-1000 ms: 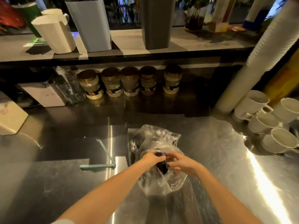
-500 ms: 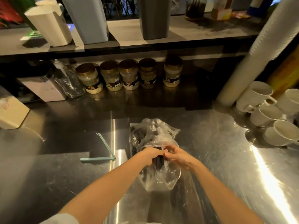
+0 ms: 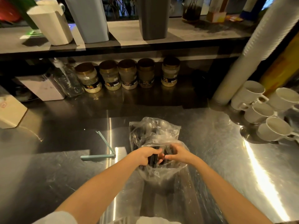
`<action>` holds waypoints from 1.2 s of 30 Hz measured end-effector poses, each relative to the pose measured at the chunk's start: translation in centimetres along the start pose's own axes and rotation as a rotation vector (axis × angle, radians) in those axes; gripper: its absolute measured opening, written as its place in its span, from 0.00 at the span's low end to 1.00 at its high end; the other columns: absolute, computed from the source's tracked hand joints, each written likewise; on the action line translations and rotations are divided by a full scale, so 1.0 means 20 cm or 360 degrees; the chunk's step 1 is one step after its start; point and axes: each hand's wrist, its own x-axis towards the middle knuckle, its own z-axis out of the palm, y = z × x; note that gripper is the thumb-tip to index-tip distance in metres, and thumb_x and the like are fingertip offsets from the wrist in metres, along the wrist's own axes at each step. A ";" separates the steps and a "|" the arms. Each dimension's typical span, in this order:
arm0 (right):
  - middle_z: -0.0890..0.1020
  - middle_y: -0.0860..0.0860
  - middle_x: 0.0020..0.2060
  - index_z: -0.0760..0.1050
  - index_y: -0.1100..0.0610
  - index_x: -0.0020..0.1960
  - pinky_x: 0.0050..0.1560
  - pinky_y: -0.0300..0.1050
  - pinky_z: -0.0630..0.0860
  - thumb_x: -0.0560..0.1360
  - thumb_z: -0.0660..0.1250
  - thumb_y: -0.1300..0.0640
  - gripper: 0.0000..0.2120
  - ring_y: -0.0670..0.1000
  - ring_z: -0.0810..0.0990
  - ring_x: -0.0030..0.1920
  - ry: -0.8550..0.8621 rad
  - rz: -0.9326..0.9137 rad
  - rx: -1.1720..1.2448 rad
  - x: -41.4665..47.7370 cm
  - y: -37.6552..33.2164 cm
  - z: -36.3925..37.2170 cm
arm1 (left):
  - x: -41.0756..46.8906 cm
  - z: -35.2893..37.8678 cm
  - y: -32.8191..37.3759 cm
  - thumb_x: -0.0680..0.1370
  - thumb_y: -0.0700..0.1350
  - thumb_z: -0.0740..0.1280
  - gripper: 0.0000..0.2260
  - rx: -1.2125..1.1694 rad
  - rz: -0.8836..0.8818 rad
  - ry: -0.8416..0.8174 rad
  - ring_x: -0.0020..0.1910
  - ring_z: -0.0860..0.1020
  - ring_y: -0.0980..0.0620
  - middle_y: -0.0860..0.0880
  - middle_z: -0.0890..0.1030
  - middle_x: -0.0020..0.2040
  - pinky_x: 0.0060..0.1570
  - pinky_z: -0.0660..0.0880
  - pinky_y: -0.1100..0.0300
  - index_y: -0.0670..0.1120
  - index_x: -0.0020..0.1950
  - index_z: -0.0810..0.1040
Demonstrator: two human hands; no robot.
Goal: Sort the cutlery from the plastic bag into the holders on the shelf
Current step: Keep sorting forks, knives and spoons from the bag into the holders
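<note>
A clear plastic bag [image 3: 155,131] lies on the steel counter [image 3: 210,143], with dark-handled cutlery [image 3: 152,160] inside it. At the bag's open mouth, my left hand [image 3: 144,155] grips a bundle of the dark handles. My right hand [image 3: 179,153] holds the bag's edge just beside it, fingers curled into the plastic. On the shelf [image 3: 126,34] above stand three tall holders: a white one [image 3: 51,23], a light blue one [image 3: 89,18] and a dark grey one [image 3: 152,18].
A teal bag clip [image 3: 100,155] lies open on the counter to the left of the bag. Several lidded jars [image 3: 127,75] line the back under the shelf. White cups [image 3: 260,110] and a tall cup stack [image 3: 252,50] crowd the right. A white box [image 3: 9,112] sits far left.
My left hand has closed round the dark handles inside the bag's mouth. My right hand has stayed on the bag's edge. The view has tilted down slightly.
</note>
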 end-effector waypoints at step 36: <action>0.82 0.57 0.53 0.75 0.59 0.59 0.54 0.45 0.78 0.74 0.38 0.30 0.41 0.53 0.80 0.55 0.0141 0.0437 0.1499 -0.23 -0.59 -0.12 | -0.82 -0.30 0.20 0.78 0.37 0.62 0.03 0.1124 0.0063 -0.0681 0.25 0.69 0.60 0.51 0.72 0.30 0.25 0.68 0.70 0.43 0.46 0.71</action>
